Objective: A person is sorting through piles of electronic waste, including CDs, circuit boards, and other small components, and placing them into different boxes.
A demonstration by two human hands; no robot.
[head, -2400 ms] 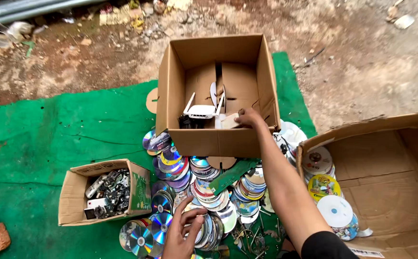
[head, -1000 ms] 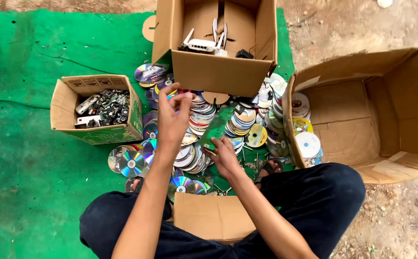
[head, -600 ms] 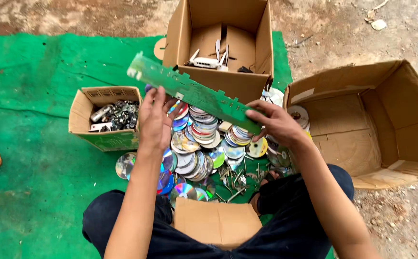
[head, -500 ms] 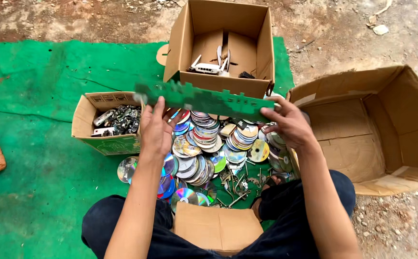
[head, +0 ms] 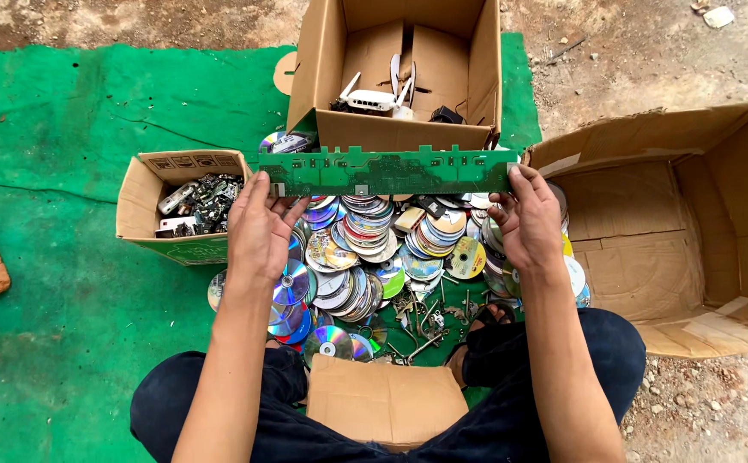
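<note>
The person holds a long green circuit board [head: 388, 171] level above the disc pile [head: 374, 249]; the left hand [head: 258, 231] pinches one end, the right hand [head: 524, 223] the other. It looks like an inspection step; the flat, stiff, notched strip would want an even two-ended grip. Cardboard boxes stand on the green mat [head: 65, 111].

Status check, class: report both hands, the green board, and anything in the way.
Left hand and right hand grip opposite ends of green circuit board, held level. Disc pile below it. Nothing blocking.
</note>
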